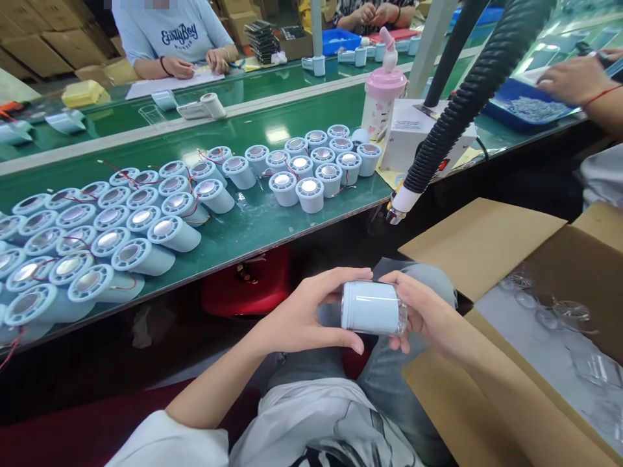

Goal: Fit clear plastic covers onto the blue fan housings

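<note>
The fingers (341,275) of the left hand (302,318) curl over the top and left end of a pale blue cylinder (370,307), with the thumb pressed beneath it, so they are clamped on the part. The fingers (406,282) of the right hand (428,314) wrap the cylinder's right end, where a clear plastic cap (402,318) sits against it; they too are closed on it. The cylinder lies on its side between both hands, held above the person's lap, near the front of the scene and just left of an open cardboard box (487,240). Clear plastic pieces (545,301) lie inside the box.

Beyond the hands runs the green surface (253,220). On its left side, many pale blue cylinders (121,220) lie in rows with their round ends facing near, thin red wires among them. Farther right, a smaller group of cylinders (316,162) stands upright. A black ribbed hose (462,97) slants down from the upper right, its end hanging over the surface's near edge. Behind it stand a white box (413,130) and a pink bottle (384,91).

At the far side, a person in a light blue shirt (175,32) rests both hands on the far bench. At the far right, another person's hand (574,78) reaches over a blue tray (525,104).
</note>
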Demonstrator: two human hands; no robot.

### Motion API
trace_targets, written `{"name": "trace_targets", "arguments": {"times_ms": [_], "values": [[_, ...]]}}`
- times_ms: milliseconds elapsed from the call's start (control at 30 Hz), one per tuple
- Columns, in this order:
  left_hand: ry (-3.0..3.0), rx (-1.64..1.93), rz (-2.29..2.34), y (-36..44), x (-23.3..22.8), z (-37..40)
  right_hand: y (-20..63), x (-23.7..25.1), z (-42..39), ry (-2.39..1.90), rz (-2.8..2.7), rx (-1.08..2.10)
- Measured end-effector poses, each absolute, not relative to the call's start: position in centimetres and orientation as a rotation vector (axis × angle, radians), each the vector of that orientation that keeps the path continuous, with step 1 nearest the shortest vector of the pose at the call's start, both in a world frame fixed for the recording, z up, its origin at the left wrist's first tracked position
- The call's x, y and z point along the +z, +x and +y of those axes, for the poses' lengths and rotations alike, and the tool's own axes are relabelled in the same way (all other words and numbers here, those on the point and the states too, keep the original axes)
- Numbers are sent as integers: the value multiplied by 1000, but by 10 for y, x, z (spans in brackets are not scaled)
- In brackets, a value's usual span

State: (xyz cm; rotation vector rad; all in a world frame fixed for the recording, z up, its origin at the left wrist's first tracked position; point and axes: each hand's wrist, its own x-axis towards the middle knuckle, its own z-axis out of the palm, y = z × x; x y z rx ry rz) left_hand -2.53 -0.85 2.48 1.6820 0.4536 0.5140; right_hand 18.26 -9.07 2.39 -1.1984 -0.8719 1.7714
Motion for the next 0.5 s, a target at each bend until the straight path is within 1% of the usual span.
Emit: {"name": "trace_targets", "arguments": {"times_ms": [233, 500], "values": [[1845, 535, 391, -26, 26, -5, 181, 24, -89, -1232, -788, 1873], [1953, 648, 263, -25, 18, -5, 181, 21, -86, -1192, -631, 2168]]}}
